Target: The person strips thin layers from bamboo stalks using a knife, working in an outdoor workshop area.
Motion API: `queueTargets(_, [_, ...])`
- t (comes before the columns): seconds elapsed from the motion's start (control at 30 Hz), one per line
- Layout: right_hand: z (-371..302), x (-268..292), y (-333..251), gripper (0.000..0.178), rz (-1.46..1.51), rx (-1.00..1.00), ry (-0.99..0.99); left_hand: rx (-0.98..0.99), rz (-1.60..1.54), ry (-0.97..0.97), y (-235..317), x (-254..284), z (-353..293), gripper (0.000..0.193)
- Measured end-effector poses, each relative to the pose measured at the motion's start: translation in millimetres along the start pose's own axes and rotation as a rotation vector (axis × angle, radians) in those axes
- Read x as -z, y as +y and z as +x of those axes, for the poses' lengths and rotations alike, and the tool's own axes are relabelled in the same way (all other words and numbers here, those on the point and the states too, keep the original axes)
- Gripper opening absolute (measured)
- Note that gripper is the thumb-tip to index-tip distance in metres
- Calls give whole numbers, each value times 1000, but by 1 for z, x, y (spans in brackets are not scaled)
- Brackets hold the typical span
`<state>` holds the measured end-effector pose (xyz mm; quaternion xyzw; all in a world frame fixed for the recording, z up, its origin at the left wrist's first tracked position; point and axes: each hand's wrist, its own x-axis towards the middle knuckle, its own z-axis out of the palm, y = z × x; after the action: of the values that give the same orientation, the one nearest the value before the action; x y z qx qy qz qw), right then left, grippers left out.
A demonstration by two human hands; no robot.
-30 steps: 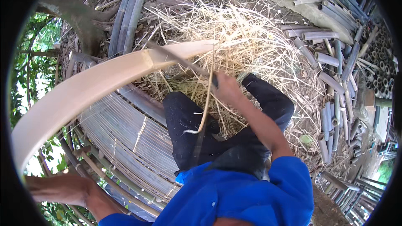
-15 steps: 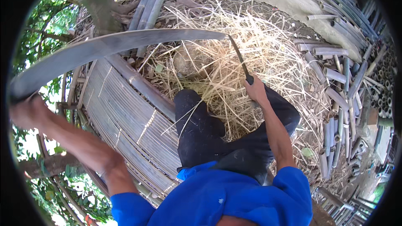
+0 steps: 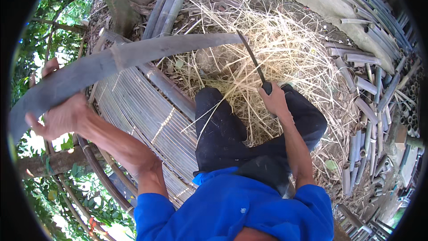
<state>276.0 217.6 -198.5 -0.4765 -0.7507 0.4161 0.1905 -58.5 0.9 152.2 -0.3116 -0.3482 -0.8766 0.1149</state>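
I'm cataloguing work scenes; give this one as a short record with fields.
Left hand: behind long curved grey-brown bamboo strip, fingertips showing past its upper edge; grip unclear
Right hand: holds slim dark-bladed, black-handled knife
Knife tip: overlaps strip's right end in view; contact unclear
Ground: heap of thin straw-coloured shavings
Left side: slatted grey bamboo panel
Right side: cut grey bamboo tubes

The left hand (image 3: 67, 114) reaches behind a long, curved bamboo strip (image 3: 100, 66), fingers showing past the strip's far edge. The right hand (image 3: 275, 101) grips a knife (image 3: 253, 58), its tip at the strip's narrow end. 3 poles (image 3: 170, 6) lie beyond the shavings' (image 3: 285, 49) far left edge.
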Motion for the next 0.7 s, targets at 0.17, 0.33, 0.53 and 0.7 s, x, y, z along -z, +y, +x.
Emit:
queueTargets(0.17, [-17,2,-18,38,33,17,-34,-50,-253,-328,74,63,38,64])
queueTargets(0.33, [-31,5,-44,40,0,39,-52,-227,-296,-143,125,71,26,56])
queueTargets(0.53, [-54,5,-94,41,59,220,11,-332,96,38,65,-10,-96,51])
queueTargets(0.7, [-85,-20,-133,40,2,396,-38,-228,90,166,37,8,-160,48])
